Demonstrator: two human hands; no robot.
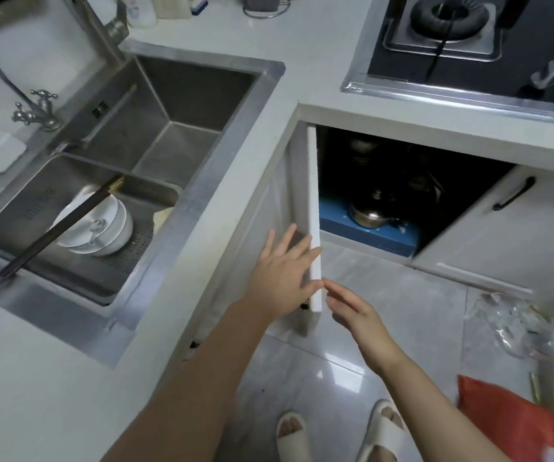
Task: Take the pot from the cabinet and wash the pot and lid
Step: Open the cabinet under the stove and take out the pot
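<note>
A white cabinet door (314,208) stands open edge-on below the counter. Inside the dark cabinet a shiny metal pot with a lid (370,213) rests on a blue base (369,236); more dark cookware behind it is hard to make out. My left hand (284,271) lies flat against the door's outer face, fingers spread, with the thumb at its edge. My right hand (352,310) hovers just right of the door's lower edge, fingers extended and holding nothing.
A steel double sink (182,105) is set in the white counter at left, with white bowls (102,225) and dark chopsticks (59,228) in its near basin. A gas hob (469,45) sits top right. On the floor lie plastic wrapping (509,321) and a red bag (509,421).
</note>
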